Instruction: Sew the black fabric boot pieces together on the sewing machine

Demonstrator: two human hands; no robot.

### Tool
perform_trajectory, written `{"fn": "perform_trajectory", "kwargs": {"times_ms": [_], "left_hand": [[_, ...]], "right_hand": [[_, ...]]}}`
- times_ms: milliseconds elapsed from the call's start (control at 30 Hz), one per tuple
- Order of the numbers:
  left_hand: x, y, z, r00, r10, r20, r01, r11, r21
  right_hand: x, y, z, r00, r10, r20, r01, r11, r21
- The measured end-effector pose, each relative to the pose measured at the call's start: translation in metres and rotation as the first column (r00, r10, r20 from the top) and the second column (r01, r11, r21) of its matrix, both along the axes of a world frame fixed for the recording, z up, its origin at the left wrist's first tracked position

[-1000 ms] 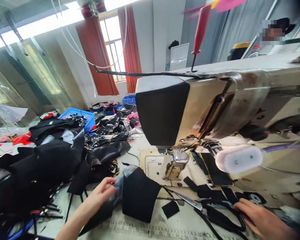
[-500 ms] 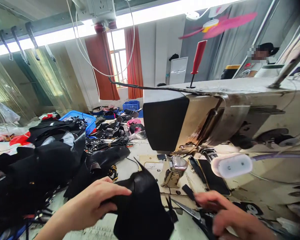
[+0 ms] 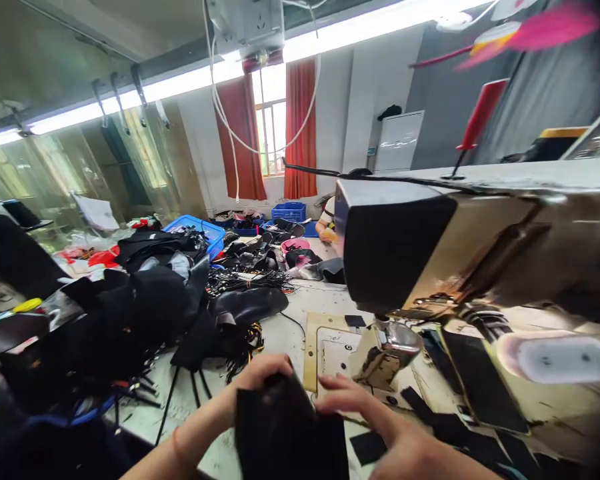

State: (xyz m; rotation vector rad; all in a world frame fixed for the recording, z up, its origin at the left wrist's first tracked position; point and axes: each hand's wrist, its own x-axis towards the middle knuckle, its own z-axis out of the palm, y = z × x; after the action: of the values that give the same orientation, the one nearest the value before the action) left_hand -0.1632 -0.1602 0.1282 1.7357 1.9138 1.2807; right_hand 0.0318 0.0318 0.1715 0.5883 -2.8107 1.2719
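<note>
My left hand is closed on the top edge of a black leather piece, which hangs upright in front of me with its lower part out of view. My right hand is at the right edge of the piece, its fingers stretched out and apart; the fingertips are at or close to the material. Just beyond both hands stands the sewing machine, with its metal post under the dark head. Black fabric scraps lie on the table right of the piece.
A heap of black pieces covers the left side, with a blue basket behind it. A lit lamp juts out at the right. A red-handled screwdriver stands on the machine. Another person's arm shows behind the machine.
The scissors beside my right hand are no longer visible. My right hand has moved left to the black leather piece, which my left hand has raised and turned. The view has swung left.
</note>
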Motion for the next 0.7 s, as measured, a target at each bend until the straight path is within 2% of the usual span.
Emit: {"fn": "perform_trajectory", "kwargs": {"times_ms": [67, 133, 233, 333, 400, 467, 533, 600, 633, 700], "left_hand": [[0.007, 0.009, -0.014, 0.999, -0.031, 0.042, 0.034, 0.996, -0.085], [0.017, 0.015, -0.02, 0.997, -0.022, 0.075, 0.034, 0.986, -0.162], [0.026, 0.016, -0.02, 0.996, 0.022, 0.091, 0.001, 0.968, -0.25], [0.019, 0.007, -0.016, 0.994, 0.028, 0.103, 0.005, 0.951, -0.31], [0.011, -0.001, -0.008, 0.993, 0.007, 0.114, 0.033, 0.94, -0.339], [0.007, -0.007, 0.008, 0.99, -0.066, 0.124, 0.107, 0.924, -0.367], [0.011, -0.01, 0.027, 0.97, -0.194, 0.145, 0.234, 0.9, -0.366], [0.021, -0.01, 0.044, 0.951, -0.266, 0.159, 0.306, 0.891, -0.337], [0.026, -0.009, 0.05, 0.952, -0.259, 0.164, 0.301, 0.892, -0.337], [0.035, -0.007, 0.057, 0.972, -0.149, 0.181, 0.211, 0.895, -0.394]], "right_hand": [[-0.009, -0.005, -0.007, 0.999, 0.001, 0.039, -0.003, 0.998, 0.058], [-0.017, -0.006, -0.014, 0.993, 0.026, 0.112, -0.035, 0.997, 0.075], [-0.022, -0.004, -0.023, 0.993, 0.055, 0.106, -0.064, 0.994, 0.083], [-0.018, -0.001, -0.032, 0.999, 0.044, 0.024, -0.046, 0.996, 0.07], [-0.015, 0.0, -0.037, 1.0, 0.014, 0.012, -0.014, 0.999, 0.033], [-0.015, 0.0, -0.04, 1.0, 0.005, 0.002, -0.005, 1.0, 0.017], [-0.016, -0.002, -0.041, 1.0, 0.003, -0.011, -0.003, 1.0, 0.019], [-0.018, -0.004, -0.04, 1.0, -0.008, -0.022, 0.009, 0.999, 0.031], [-0.019, -0.005, -0.04, 0.999, -0.01, -0.034, 0.011, 0.999, 0.044], [-0.018, -0.004, -0.041, 0.998, 0.009, -0.059, -0.005, 0.998, 0.066]]}}
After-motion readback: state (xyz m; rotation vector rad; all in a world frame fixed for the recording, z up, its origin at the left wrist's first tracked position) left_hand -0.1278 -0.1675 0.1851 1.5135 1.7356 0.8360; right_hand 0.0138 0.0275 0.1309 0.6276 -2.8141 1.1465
